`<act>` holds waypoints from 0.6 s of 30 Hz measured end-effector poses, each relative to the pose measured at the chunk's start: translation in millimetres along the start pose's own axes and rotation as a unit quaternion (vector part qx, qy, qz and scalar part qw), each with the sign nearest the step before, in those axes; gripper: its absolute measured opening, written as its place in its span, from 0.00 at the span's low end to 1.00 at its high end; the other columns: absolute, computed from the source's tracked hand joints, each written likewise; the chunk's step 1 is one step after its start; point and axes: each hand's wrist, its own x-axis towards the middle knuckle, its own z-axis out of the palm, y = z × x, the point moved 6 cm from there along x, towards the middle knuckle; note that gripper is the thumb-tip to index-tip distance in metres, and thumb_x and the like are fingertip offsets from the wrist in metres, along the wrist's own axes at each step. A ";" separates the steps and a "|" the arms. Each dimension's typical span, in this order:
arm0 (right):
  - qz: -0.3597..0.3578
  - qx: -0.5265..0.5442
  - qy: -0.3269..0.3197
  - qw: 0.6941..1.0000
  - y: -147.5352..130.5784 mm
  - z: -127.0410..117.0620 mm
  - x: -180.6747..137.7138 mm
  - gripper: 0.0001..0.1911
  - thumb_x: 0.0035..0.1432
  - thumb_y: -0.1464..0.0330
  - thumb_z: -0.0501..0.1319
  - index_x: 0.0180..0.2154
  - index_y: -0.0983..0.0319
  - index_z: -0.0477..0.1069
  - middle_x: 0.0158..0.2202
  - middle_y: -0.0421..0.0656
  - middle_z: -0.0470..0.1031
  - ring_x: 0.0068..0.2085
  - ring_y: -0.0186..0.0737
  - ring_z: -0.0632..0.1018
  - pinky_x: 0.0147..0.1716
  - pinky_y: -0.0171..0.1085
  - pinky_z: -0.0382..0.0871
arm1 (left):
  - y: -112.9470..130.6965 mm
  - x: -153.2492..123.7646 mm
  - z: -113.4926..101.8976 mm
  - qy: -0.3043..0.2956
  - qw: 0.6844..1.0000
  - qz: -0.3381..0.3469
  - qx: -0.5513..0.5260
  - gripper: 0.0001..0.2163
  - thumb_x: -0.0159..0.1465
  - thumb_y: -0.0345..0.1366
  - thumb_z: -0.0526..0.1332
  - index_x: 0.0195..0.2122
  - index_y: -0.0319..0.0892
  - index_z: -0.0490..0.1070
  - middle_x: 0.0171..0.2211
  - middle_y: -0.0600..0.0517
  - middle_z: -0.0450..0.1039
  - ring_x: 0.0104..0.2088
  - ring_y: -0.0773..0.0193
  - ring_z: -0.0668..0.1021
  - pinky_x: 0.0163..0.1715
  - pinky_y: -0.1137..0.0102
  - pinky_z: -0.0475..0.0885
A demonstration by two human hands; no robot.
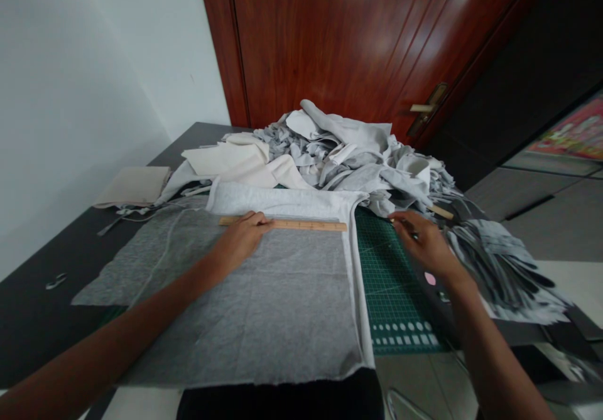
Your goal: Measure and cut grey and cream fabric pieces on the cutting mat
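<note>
A grey fabric sheet (pixel 264 294) lies spread over a green cutting mat (pixel 393 282). Across its far edge lies a wooden ruler (pixel 301 224). My left hand (pixel 242 238) rests flat on the ruler's left part, fingers stretched out and pressing it onto the cloth. My right hand (pixel 421 241) hovers over the mat's right side with its fingers curled together, close to a wooden-handled tool (pixel 440 211) at the edge of the scrap pile. What the fingers hold, if anything, I cannot make out.
A heap of grey and white fabric scraps (pixel 348 156) fills the table's far side. Grey strips (pixel 504 269) spill off to the right. A folded beige cloth (pixel 134 184) lies far left. A brown door (pixel 358 43) stands behind.
</note>
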 end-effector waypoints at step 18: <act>0.022 -0.099 0.035 0.994 77.0 -29.9 -139.5 0.28 0.71 0.41 0.56 0.39 0.56 0.81 0.38 0.51 0.85 0.38 0.54 0.87 0.39 0.49 0.85 | 13.1 -4.4 -0.7 0.013 0.997 0.016 0.078 0.21 0.71 0.24 0.55 0.61 0.43 0.78 0.52 0.44 0.76 0.54 0.53 0.75 0.59 0.57 0.74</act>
